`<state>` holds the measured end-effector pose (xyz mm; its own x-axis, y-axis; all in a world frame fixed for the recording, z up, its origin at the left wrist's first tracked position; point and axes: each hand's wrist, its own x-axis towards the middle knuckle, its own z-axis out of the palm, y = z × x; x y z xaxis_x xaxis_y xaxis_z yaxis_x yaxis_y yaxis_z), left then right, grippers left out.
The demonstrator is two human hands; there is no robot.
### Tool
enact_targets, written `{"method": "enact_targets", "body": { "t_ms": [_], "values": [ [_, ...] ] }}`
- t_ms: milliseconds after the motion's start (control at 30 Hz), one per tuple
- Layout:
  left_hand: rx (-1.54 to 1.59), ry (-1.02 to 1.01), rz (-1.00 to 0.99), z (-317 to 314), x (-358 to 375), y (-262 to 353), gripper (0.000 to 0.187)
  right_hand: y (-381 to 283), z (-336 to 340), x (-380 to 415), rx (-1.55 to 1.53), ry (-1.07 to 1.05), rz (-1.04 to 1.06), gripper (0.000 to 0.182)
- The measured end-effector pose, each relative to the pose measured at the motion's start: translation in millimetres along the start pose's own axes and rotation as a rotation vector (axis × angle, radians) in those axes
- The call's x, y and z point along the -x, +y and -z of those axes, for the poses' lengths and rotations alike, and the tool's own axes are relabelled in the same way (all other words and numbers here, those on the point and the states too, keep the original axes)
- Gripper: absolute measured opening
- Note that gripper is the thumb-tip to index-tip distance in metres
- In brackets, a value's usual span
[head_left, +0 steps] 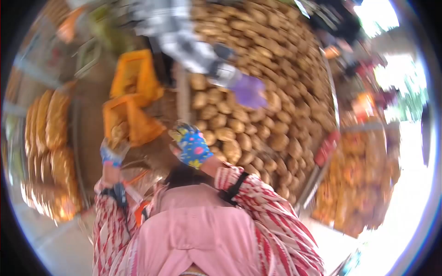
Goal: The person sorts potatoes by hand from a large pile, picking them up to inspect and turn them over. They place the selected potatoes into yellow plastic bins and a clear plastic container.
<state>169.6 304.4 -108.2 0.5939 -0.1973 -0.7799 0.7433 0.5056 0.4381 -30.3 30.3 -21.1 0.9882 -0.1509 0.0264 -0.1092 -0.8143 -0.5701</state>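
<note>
My left hand (112, 155), in a patterned glove, is at the near edge of an orange crate (138, 124). A brown potato (119, 131) shows right at its fingertips; motion blur smears the fingers, and I cannot tell whether they grip it. My right hand (192, 146) wears a blue glove with pink and yellow dots. Its fingers are apart, with nothing visible in them, beside the near left edge of a broad heap of potatoes (251, 124).
Behind the first crate stands another orange crate (134, 64). A co-worker's purple-gloved hand (250, 91) reaches over the heap from a checked sleeve (184, 43). Filled yellow bags are stacked at left (57, 119) and right (352, 170). A metal rail (313, 186) edges the heap.
</note>
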Motion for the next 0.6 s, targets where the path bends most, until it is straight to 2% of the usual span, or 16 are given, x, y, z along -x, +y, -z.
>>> {"method": "enact_targets", "body": {
  "t_ms": [33,67,100,133,167,233,267,367,433,467,500,567,600],
  "values": [
    [-0.107,0.208,-0.024,-26,10,-12,0.044,21,10,8,0.024,0.043,-0.082,0.051],
    [-0.162,0.167,0.008,-38,13,-31,0.044,36,21,17,0.214,0.094,-0.143,0.055],
    [-0.429,0.127,-0.087,-48,17,-47,0.043,52,29,25,0.396,0.132,-0.199,0.058],
    [-0.684,0.083,-0.201,-58,20,-61,0.043,76,31,41,0.358,0.154,-0.309,0.062],
    [-0.915,-0.036,-0.396,-68,20,-83,0.051,81,49,55,0.357,0.02,-0.433,0.066],
    [-1.469,-0.435,-1.033,-122,50,-118,0.057,95,50,79,0.331,-0.004,-0.408,0.071],
    [-1.602,-0.587,-1.115,-151,75,-136,0.063,96,45,99,0.313,0.119,-0.376,0.077],
    [-1.908,-1.047,-1.419,-192,109,-196,0.076,84,44,164,0.275,0.226,-0.443,0.079],
    [-2.171,-1.342,-1.21,-193,106,-235,0.087,81,44,208,0.268,0.233,-0.489,0.077],
    [-2.467,-1.314,-1.084,-202,129,-249,0.093,79,46,227,0.3,0.252,-0.542,0.075],
    [-2.479,-1.326,-1.089,-199,132,-261,0.093,79,48,245,0.333,0.271,-0.591,0.073],
    [-2.417,-1.594,-1.216,-192,126,-284,0.09,87,45,282,0.342,0.352,-0.634,0.071],
    [-2.457,-1.705,-1.191,-194,129,-294,0.085,90,45,298,0.362,0.416,-0.662,0.069]
  ]
}}
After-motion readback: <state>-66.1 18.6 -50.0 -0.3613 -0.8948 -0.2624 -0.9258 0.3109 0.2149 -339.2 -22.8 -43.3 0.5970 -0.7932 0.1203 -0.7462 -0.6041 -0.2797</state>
